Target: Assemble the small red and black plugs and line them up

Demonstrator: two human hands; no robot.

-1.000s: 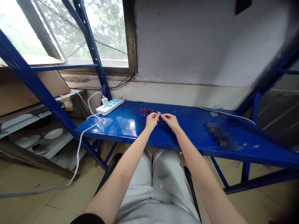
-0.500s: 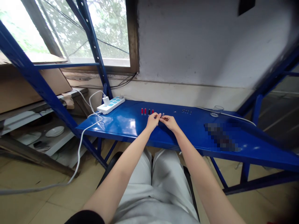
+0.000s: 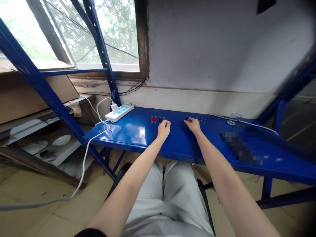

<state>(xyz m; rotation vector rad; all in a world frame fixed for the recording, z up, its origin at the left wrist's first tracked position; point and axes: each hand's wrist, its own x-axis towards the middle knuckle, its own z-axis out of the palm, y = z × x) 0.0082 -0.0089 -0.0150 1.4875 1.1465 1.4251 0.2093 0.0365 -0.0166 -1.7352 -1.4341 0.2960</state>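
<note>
My left hand (image 3: 164, 129) is over the blue table (image 3: 133, 135) with its fingers pinched together; whatever it holds, if anything, is too small to make out. Just beyond it stands a row of small cylinders: two red cylinders (image 3: 154, 119), a black cylinder (image 3: 160, 120) and another red cylinder (image 3: 163, 118), partly covered by the hand. Further right, my right hand (image 3: 193, 125) is closed at the fingertips around a small dark piece (image 3: 187, 119) that I cannot name. Several tiny metallic bits (image 3: 202, 119) lie just past that hand.
A white power strip (image 3: 119, 112) with a plug and cable sits at the table's left end. A clear glass (image 3: 234, 119) stands at the back right by a white cable. A blurred dark patch (image 3: 240, 148) covers something at the right. Blue frame posts (image 3: 101, 49) rise beside the window.
My hands were together over the table's middle and are now apart. The right hand has moved right, toward the tiny metallic bits; the left remains near the cylinders.
</note>
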